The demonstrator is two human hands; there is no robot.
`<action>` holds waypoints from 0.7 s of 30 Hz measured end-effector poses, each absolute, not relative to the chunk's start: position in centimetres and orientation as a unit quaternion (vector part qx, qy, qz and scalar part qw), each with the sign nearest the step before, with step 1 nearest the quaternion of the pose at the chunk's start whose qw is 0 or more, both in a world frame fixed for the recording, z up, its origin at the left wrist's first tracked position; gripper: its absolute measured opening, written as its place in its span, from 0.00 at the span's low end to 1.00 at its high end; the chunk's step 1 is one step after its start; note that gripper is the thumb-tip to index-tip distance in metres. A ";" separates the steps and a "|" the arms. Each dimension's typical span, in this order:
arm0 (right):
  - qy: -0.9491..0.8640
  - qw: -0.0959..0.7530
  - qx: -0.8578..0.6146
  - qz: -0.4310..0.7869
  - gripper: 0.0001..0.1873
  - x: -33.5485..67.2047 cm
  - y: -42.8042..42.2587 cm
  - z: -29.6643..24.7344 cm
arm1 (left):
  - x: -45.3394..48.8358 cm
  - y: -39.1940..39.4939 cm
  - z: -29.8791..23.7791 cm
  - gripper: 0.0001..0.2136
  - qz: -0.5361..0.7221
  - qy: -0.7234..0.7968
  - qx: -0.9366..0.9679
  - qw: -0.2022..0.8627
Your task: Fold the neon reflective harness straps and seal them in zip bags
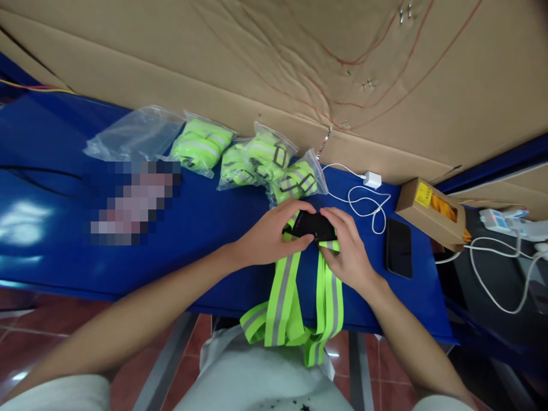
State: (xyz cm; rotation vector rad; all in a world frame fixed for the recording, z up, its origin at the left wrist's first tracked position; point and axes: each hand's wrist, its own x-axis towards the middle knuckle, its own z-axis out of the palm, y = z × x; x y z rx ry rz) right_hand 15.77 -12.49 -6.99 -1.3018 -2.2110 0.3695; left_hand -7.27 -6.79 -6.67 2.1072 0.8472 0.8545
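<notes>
Both hands work on a neon-green reflective strap (286, 297) with grey stripes. Its loops hang over the front edge of the blue table (205, 228) toward my lap. My left hand (269, 237) pinches the strap's top end, where a black piece (314, 224) sits between both hands. My right hand (349, 251) grips the same black piece and the right band from the other side. All fingers are closed on it.
Several clear bags of folded green straps (257, 160) lie at the back, beside an empty-looking clear bag (132, 134). A black phone (399, 248), white charger and cable (368, 197) and a small cardboard box (432, 212) lie to the right. Cardboard sheets (299, 74) lean behind.
</notes>
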 end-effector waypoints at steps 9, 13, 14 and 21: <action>-0.831 0.219 -0.505 0.079 0.39 14.3 -13.0 -7.3 | -7.4 -6.9 -8.1 0.11 0.240 0.326 0.907 0.120; -0.841 0.154 -0.518 0.014 0.28 13.9 -13.0 -7.4 | -7.3 -6.8 -8.2 0.10 0.179 0.329 0.923 0.091; -0.840 0.151 -0.521 0.007 0.28 13.8 -12.9 -7.3 | -7.3 -6.7 -8.0 0.11 0.178 0.332 0.921 0.098; -0.777 0.266 -0.570 -0.027 0.25 16.9 -12.6 -3.6 | -10.0 -5.9 -3.5 0.13 0.292 0.358 0.884 0.074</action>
